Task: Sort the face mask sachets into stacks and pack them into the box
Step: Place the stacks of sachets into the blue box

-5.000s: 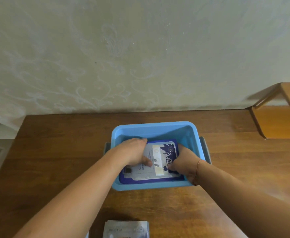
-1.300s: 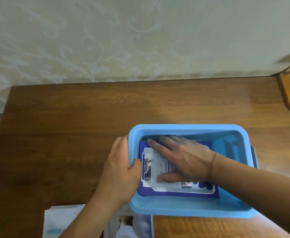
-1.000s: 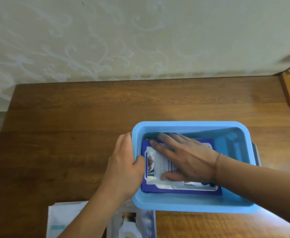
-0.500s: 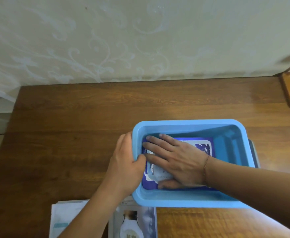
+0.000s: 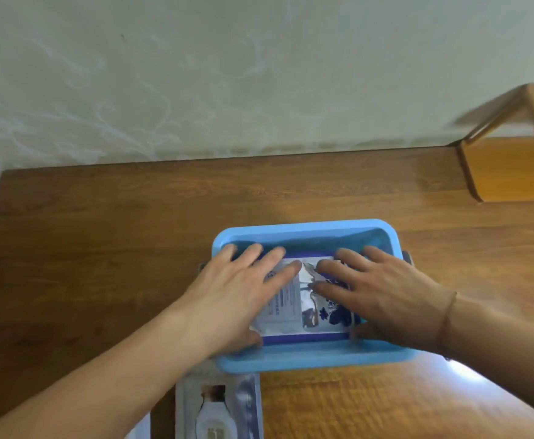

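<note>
Blue box (image 5: 310, 362) on wooden counter (image 5: 101, 248), holding a stack of sachets (image 5: 294, 299), white on dark blue. Left hand (image 5: 237, 296) and right hand (image 5: 383, 289) both lie flat on the top sachet, fingers straight; neither grip closes on anything. Further sachets (image 5: 218, 407) lie on the counter at the box's near side.

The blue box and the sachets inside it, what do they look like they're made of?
Blue box: most likely moulded plastic, judging by its uniform colour, rounded corners and rolled rim, with a smooth semi-gloss finish. Sachets under the left hand and right hand: apparently printed plastic or foil-laminate film, thin and flat with a slight sheen; which of the two cannot be told.
</note>
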`<control>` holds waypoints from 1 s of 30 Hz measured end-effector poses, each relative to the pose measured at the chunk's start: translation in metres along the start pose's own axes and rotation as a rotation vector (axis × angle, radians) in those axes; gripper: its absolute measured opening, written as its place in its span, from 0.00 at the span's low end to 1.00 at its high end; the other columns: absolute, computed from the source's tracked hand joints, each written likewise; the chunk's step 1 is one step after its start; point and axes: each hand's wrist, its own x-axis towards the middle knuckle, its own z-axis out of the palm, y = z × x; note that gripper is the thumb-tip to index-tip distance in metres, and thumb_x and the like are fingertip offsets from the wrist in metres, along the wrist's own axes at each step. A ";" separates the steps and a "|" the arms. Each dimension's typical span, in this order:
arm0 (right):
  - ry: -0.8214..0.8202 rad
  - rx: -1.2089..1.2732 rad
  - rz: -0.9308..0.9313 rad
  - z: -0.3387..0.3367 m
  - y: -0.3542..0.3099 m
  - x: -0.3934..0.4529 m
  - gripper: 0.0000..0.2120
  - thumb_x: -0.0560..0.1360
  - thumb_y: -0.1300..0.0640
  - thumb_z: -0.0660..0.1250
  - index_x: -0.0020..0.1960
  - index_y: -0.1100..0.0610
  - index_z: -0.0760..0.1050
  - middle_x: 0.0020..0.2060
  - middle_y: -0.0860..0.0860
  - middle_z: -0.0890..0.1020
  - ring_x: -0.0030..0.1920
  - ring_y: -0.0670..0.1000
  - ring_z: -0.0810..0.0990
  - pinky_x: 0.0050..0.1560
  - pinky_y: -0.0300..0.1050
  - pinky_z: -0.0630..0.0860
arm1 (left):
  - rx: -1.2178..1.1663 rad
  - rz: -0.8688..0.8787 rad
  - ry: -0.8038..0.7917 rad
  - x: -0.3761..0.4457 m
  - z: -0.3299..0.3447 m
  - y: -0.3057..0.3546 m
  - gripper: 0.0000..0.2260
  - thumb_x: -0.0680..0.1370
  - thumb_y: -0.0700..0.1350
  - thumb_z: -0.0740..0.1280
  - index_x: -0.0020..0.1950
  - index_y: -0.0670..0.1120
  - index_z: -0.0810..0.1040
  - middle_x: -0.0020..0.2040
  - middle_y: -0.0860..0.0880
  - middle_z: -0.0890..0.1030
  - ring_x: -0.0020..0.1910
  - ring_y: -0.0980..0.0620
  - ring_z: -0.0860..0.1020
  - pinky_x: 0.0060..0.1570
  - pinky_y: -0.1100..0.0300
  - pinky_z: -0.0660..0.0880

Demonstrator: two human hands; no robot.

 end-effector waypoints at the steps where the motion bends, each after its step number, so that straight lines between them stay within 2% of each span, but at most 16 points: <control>1: 0.008 0.004 -0.015 0.003 0.002 0.001 0.40 0.65 0.37 0.72 0.71 0.52 0.66 0.69 0.54 0.70 0.63 0.59 0.72 0.54 0.55 0.75 | 0.029 0.001 -0.012 0.004 0.001 0.001 0.51 0.68 0.62 0.71 0.77 0.54 0.39 0.79 0.46 0.49 0.72 0.43 0.57 0.66 0.45 0.61; 4: 0.018 -0.003 -0.038 0.011 0.004 0.007 0.41 0.66 0.39 0.72 0.73 0.52 0.62 0.71 0.54 0.66 0.64 0.60 0.69 0.57 0.56 0.74 | 0.102 0.005 -0.085 0.013 0.006 0.006 0.53 0.68 0.59 0.73 0.76 0.55 0.34 0.79 0.45 0.47 0.70 0.41 0.59 0.63 0.45 0.63; 8: -0.011 0.048 -0.040 0.016 0.001 0.015 0.41 0.65 0.41 0.73 0.71 0.51 0.58 0.70 0.52 0.63 0.63 0.58 0.67 0.57 0.54 0.74 | 0.176 -0.008 -0.183 0.022 0.009 0.006 0.59 0.65 0.64 0.74 0.73 0.54 0.27 0.78 0.43 0.47 0.69 0.41 0.61 0.62 0.46 0.62; 11: 0.013 0.079 -0.036 0.016 0.001 0.017 0.40 0.64 0.44 0.74 0.68 0.50 0.59 0.69 0.52 0.63 0.61 0.58 0.67 0.54 0.53 0.75 | 0.188 -0.018 -0.255 0.030 0.010 0.005 0.63 0.63 0.65 0.75 0.70 0.54 0.23 0.76 0.43 0.49 0.67 0.41 0.61 0.59 0.47 0.62; 15: 0.016 0.078 -0.016 0.018 0.001 0.020 0.41 0.61 0.43 0.75 0.67 0.51 0.59 0.67 0.52 0.64 0.59 0.57 0.69 0.51 0.52 0.76 | 0.251 -0.044 -0.326 0.037 0.015 0.012 0.70 0.59 0.61 0.79 0.64 0.52 0.14 0.75 0.42 0.50 0.66 0.40 0.60 0.57 0.47 0.62; 20: 0.042 0.077 -0.013 0.021 0.002 0.020 0.41 0.60 0.43 0.75 0.66 0.51 0.58 0.66 0.52 0.66 0.57 0.56 0.70 0.50 0.51 0.76 | 0.259 -0.081 -0.424 0.039 0.004 0.021 0.66 0.64 0.56 0.78 0.66 0.53 0.17 0.76 0.41 0.47 0.70 0.39 0.58 0.62 0.47 0.63; 24: 0.098 0.066 -0.006 0.016 -0.001 0.016 0.40 0.65 0.42 0.73 0.70 0.51 0.58 0.71 0.53 0.62 0.66 0.57 0.65 0.59 0.54 0.73 | 0.136 -0.109 -0.465 0.028 -0.016 0.013 0.57 0.69 0.48 0.75 0.75 0.56 0.29 0.78 0.41 0.47 0.71 0.38 0.59 0.68 0.45 0.61; 26: 0.222 0.171 0.056 0.006 -0.002 0.004 0.34 0.67 0.45 0.73 0.68 0.52 0.66 0.70 0.54 0.66 0.68 0.57 0.67 0.60 0.55 0.74 | 0.119 -0.118 -0.389 0.021 -0.022 0.009 0.49 0.72 0.50 0.72 0.78 0.54 0.37 0.76 0.41 0.56 0.69 0.40 0.63 0.68 0.45 0.63; 28: 0.529 0.392 0.168 0.003 -0.002 -0.012 0.21 0.69 0.50 0.73 0.61 0.55 0.75 0.62 0.53 0.75 0.61 0.56 0.75 0.53 0.53 0.79 | 0.086 -0.157 -0.243 0.022 -0.024 0.011 0.42 0.74 0.57 0.70 0.78 0.50 0.47 0.69 0.43 0.68 0.63 0.42 0.70 0.61 0.48 0.70; 30: 0.799 0.539 0.325 0.007 -0.003 -0.029 0.14 0.73 0.53 0.71 0.56 0.57 0.78 0.56 0.51 0.79 0.55 0.54 0.77 0.55 0.47 0.76 | 0.056 -0.179 -0.146 0.027 -0.019 0.018 0.40 0.74 0.61 0.68 0.78 0.48 0.52 0.65 0.45 0.71 0.60 0.43 0.72 0.53 0.50 0.71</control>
